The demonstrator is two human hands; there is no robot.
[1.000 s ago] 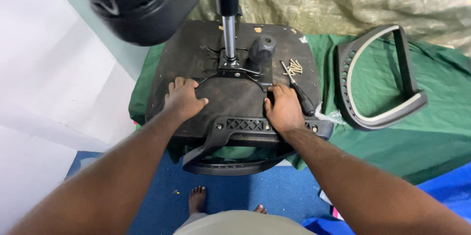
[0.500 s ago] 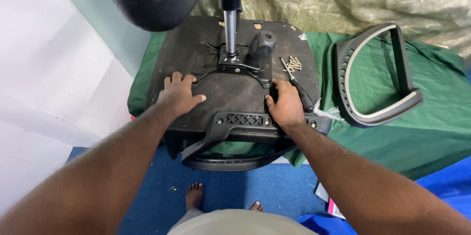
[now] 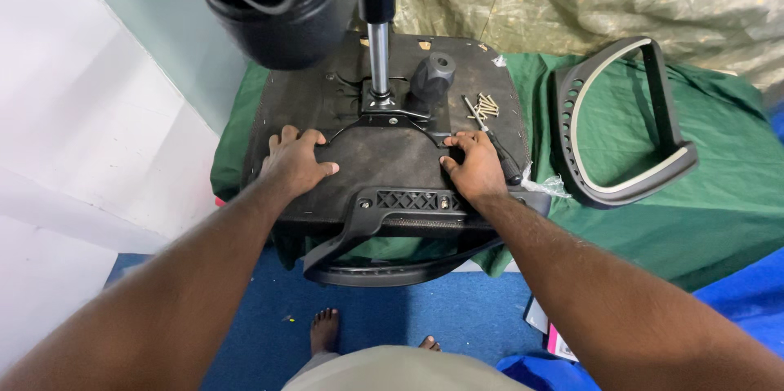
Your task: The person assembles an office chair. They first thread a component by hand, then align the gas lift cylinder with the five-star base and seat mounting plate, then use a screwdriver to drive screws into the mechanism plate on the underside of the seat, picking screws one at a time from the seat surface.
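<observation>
An upturned black chair seat (image 3: 327,101) lies on a green cloth. A metal mounting plate (image 3: 390,120) with a chrome gas cylinder (image 3: 378,48) stands at its middle. My left hand (image 3: 294,164) lies flat on the seat underside, fingertips at the plate's left arm. My right hand (image 3: 476,166) has its fingers curled on the plate's right arm. A black-handled screwdriver (image 3: 500,154) and a pile of several screws (image 3: 485,104) lie just beyond that hand. A black knob-like part (image 3: 433,74) stands beside the cylinder.
The chair's black base (image 3: 282,7) looms overhead at the top. A grey and black armrest loop (image 3: 625,126) lies on the green cloth (image 3: 719,203) to the right. Another armrest (image 3: 367,264) hangs off the seat's near edge. My bare feet (image 3: 325,330) stand on blue floor. A white wall is at the left.
Both hands stay at the plate's arms. The black base overhead has shifted slightly to the right in view.
</observation>
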